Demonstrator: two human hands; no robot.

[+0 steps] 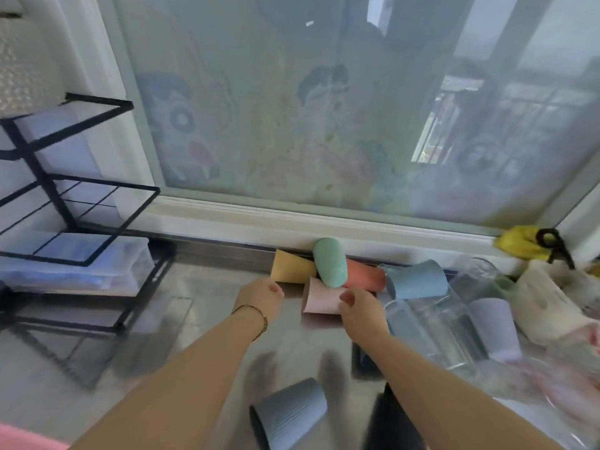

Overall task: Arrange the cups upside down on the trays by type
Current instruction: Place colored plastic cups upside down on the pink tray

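Down along the foot of the window (292, 108), at the back of the table (201, 319), both of my bare forearms are stretching forward side by side toward a heap of cups lying on their sides. My left hand (261, 298), a thin bracelet (256, 315) circling its wrist, is hovering just short of the yellow cup (292, 267), back of the hand up; its fingers are hanging loosely curled and gripping nothing. My right hand (365, 315) is angling inward, and its thumb (349, 298) is lying on the near end of the pink cup (319, 298); the fingers are hiding beneath the hand, so I cannot tell whether they are grasping the cup or only touching it. The green cup (329, 263) is lying on top of the pile, leaning across the pink cup and the coral cup (365, 277). Just right of those, the blue cup (417, 280) is resting with its mouth toward me, beside blurred clear glasses (422, 332) and a lilac cup (493, 326). Nearest to me, between my forearms, a grey ribbed cup (290, 410) is lying tipped over. Well apart on the left, a black wire rack (81, 186) is standing with a translucent tray (97, 264) sitting on its lowest level.
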